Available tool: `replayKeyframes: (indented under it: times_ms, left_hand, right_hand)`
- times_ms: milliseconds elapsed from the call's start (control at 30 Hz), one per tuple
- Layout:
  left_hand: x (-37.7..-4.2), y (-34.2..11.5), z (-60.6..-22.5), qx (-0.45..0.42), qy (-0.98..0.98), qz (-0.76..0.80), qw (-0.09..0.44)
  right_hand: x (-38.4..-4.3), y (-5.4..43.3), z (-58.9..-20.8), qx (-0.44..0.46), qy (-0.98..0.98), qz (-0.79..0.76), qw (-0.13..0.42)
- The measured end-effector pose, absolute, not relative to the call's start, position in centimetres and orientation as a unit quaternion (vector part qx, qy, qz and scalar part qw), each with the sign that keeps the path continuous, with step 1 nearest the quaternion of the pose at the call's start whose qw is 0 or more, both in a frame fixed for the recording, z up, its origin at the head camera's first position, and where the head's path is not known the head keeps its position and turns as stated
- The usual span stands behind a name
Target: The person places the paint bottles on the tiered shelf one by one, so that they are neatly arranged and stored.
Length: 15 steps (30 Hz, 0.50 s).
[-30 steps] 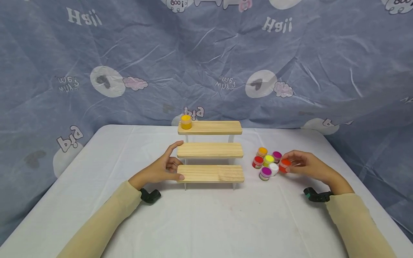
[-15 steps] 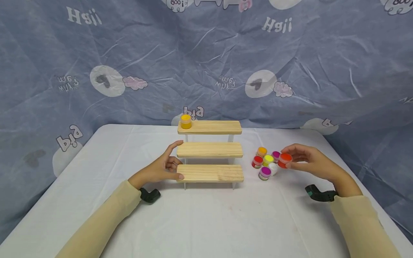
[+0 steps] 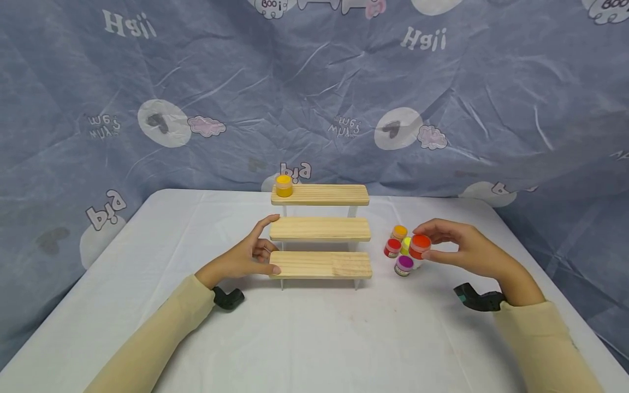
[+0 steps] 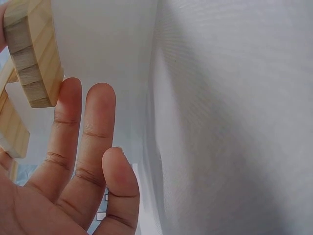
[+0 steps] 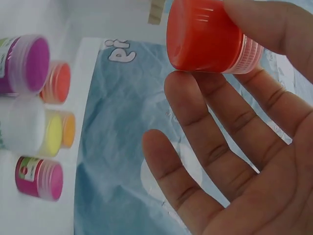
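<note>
A three-tier stand with wooden shelves [image 3: 320, 265] stands mid-table in the head view. My left hand [image 3: 244, 256] steadies its left end, thumb on the lowest shelf and index finger on the middle one. In the left wrist view, another fingertip meets that lowest shelf [image 4: 34, 58] and the little finger bends inward. My right hand [image 3: 459, 245] pinches a red paint jar [image 3: 420, 246] between thumb and fingers, raised above the other jars. The right wrist view shows this red jar [image 5: 205, 36] tilted sideways to the camera. A yellow-orange jar [image 3: 283, 186] sits at the top shelf's left end.
Right of the stand are an orange jar [image 3: 399, 232], another red jar [image 3: 392, 248], a purple jar [image 3: 404, 265] and a partly hidden yellow jar [image 3: 405, 245]. A white jar [image 5: 22, 125] and a magenta jar [image 5: 39, 177] show in the right wrist view. A printed cloth [image 3: 314, 98] hangs behind.
My right hand has lifted the red jar from the table and carried it left, over the cluster. My left hand keeps its place on the stand.
</note>
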<state>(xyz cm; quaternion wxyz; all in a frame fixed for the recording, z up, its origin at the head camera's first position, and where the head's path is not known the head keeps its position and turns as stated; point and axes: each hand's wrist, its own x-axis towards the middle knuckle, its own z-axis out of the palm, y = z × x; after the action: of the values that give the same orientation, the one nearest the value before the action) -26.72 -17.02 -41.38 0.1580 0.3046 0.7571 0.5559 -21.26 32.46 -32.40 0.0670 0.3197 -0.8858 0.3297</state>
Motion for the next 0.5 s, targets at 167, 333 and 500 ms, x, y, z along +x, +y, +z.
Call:
replayKeyframes:
  times_ms: [167, 333, 500]
  left_hand:
    - [-26.5, -17.1, -41.2, 0.302, 0.761, 0.553, 0.155]
    - [-26.4, -17.1, -41.0, 0.302, 0.761, 0.552, 0.155]
    - [-26.4, -17.1, -41.1, 0.302, 0.756, 0.558, 0.160]
  right_hand:
    - [-21.7, 31.0, -31.9, 0.340, -0.876, 0.333, 0.079]
    - [-22.2, 29.4, -31.5, 0.351, -0.868, 0.340, 0.086]
    - [-22.8, 27.8, -31.1, 0.355, -0.865, 0.346, 0.081]
